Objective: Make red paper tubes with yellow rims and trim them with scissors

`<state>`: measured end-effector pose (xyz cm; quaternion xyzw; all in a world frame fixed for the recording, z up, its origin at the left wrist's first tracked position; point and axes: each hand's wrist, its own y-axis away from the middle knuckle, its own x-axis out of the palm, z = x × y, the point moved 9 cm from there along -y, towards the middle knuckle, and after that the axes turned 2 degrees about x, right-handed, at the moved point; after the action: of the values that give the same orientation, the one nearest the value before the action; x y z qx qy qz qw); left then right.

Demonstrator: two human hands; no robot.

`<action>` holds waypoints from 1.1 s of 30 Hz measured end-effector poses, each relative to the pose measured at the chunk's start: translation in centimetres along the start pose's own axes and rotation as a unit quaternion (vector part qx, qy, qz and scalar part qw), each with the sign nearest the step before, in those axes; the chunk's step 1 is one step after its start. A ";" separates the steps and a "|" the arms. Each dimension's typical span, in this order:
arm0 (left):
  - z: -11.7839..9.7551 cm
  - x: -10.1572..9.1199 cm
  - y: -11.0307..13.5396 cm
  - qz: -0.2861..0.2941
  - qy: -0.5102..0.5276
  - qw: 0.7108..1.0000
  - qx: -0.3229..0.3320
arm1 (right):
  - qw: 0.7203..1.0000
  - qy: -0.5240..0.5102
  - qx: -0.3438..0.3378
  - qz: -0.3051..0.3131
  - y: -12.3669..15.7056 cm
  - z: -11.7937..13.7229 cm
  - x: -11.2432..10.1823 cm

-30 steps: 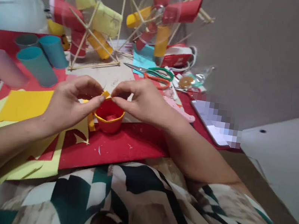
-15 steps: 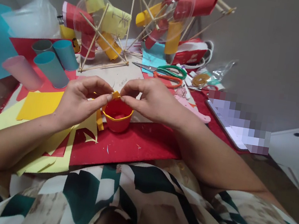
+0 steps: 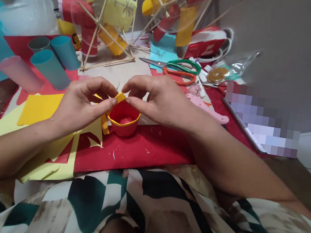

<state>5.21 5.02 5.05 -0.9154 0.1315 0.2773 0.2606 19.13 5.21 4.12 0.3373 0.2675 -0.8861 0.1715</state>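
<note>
A small red paper cup (image 3: 124, 128) with a yellow paper strip along its rim stands on the red mat. At the cup's far edge, the free end of the yellow strip (image 3: 120, 97) sticks up between both hands. My left hand (image 3: 84, 101) pinches it from the left, thumb and fingertips together. From the right, my right hand (image 3: 158, 97) has its thumb on the strip by the rim, with the index fingertip just above. A loose yellow scrap (image 3: 105, 125) lies left of the cup.
Scissors (image 3: 175, 66) lie behind my right hand. Stick-and-paper wheel models (image 3: 105, 26) stand at the back. Blue and pink tubes (image 3: 51, 68) are at the left, above yellow paper sheets (image 3: 40, 110). A phone (image 3: 245, 123) rests at the right.
The view has shifted slightly. My right index fingertip has lifted a little from the strip, showing more of the yellow end. The cup has hardly moved.
</note>
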 end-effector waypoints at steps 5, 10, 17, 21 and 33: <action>-0.7 -0.1 -0.2 0.017 -0.032 0.999 0.022 | 1.000 -0.003 -0.018 0.010 0.2 0.3 0.0; -0.8 0.6 -0.3 0.055 -0.068 0.996 0.019 | 0.999 -0.004 -0.024 0.026 0.4 0.8 0.0; -1.4 1.2 -0.1 0.056 -0.074 0.995 0.026 | 0.997 0.070 -0.035 0.012 0.2 1.1 0.0; -1.1 1.4 0.0 0.064 -0.081 0.995 0.005 | 0.993 0.099 -0.053 0.021 0.1 1.2 0.3; -1.2 1.8 0.2 0.074 -0.065 0.995 0.008 | 0.979 0.177 -0.051 0.087 -0.8 1.8 0.6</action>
<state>7.14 4.03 4.82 -0.8810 0.1838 0.3539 0.2545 17.38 4.72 5.09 0.5013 0.3078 -0.7797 0.2144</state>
